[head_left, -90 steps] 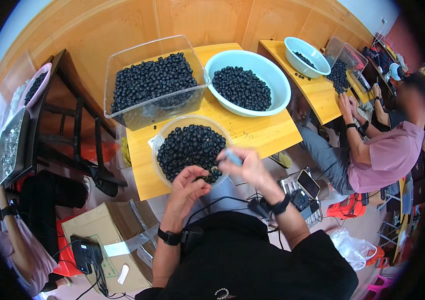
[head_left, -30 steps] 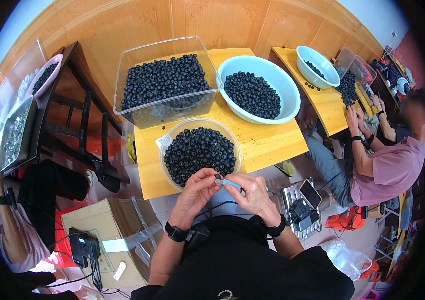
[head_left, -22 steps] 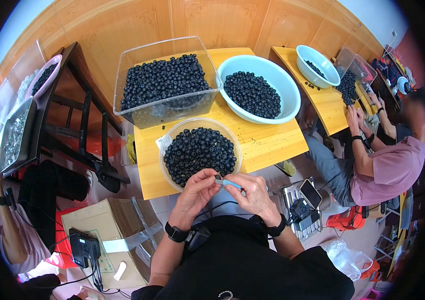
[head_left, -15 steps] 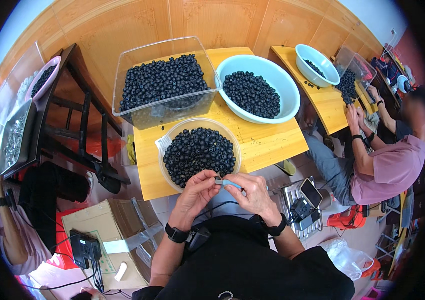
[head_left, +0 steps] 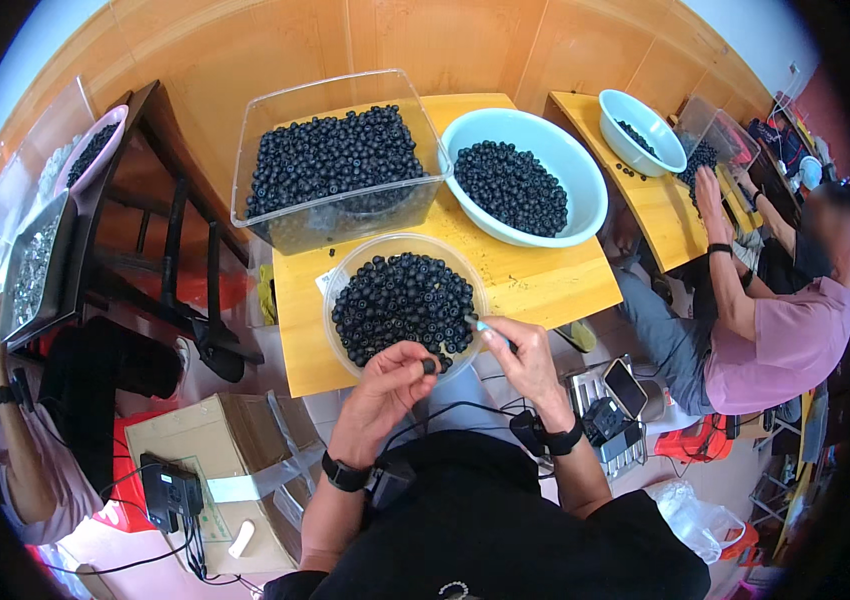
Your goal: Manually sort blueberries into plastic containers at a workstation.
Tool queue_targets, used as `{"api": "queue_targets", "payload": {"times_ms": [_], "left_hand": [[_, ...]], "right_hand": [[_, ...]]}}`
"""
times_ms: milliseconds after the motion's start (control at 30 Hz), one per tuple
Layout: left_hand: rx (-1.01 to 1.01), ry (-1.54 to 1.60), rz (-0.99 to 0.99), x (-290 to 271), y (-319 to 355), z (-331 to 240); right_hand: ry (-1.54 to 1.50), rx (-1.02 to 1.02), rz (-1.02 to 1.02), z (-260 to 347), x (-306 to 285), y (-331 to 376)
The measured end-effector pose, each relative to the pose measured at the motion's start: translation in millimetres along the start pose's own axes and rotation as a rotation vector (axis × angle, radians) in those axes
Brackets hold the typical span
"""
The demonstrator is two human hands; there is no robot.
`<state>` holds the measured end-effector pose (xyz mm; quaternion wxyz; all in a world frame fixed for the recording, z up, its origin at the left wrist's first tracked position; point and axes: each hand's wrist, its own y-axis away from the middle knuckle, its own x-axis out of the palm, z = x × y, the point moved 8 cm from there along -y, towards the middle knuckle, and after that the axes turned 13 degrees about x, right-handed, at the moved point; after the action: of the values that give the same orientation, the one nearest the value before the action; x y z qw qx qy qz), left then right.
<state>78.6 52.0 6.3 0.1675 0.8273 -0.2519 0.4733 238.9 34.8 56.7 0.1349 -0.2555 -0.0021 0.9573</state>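
Note:
My left hand (head_left: 390, 390) pinches a small black round bead-like piece (head_left: 429, 367) over the near edge of a clear round tub (head_left: 335, 346). Many like pieces (head_left: 400, 305), some with visible holes, fill much of that tub. In my right hand (head_left: 530, 368) is a slim tool with a light blue handle (head_left: 491, 333). Its tip points left over the tub's right side, apart from the piece in my left fingers; the tip's exact shape is too small to tell.
Behind the tub stand a large clear bin (head_left: 335, 230) and a light blue basin (head_left: 585, 185), both holding black pieces, on a yellow table (head_left: 535, 280). A cardboard box (head_left: 185, 440) sits lower left. Co-workers sit at both sides; a person in pink (head_left: 795, 345) works at right.
My hands have separated. The right one has moved the blue-handled tool right and up, away from the left fingers. A black piece now shows in my left pinch. The right co-worker's hand has risen.

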Motion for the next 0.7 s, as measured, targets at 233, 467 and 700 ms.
{"api": "queue_targets", "payload": {"times_ms": [233, 467, 700], "left_hand": [[-0.001, 0.115, -0.078, -11, -2, 6], [0.005, 0.071, -0.085, -10, -3, 6], [-0.007, 0.08, -0.054, -12, -2, 7]], "right_hand": [[0.004, -0.12, 0.143, 42, 17, 20], [0.134, -0.238, 0.158, 51, 21, 24], [0.176, -0.227, 0.173, 51, 23, 25]]}}
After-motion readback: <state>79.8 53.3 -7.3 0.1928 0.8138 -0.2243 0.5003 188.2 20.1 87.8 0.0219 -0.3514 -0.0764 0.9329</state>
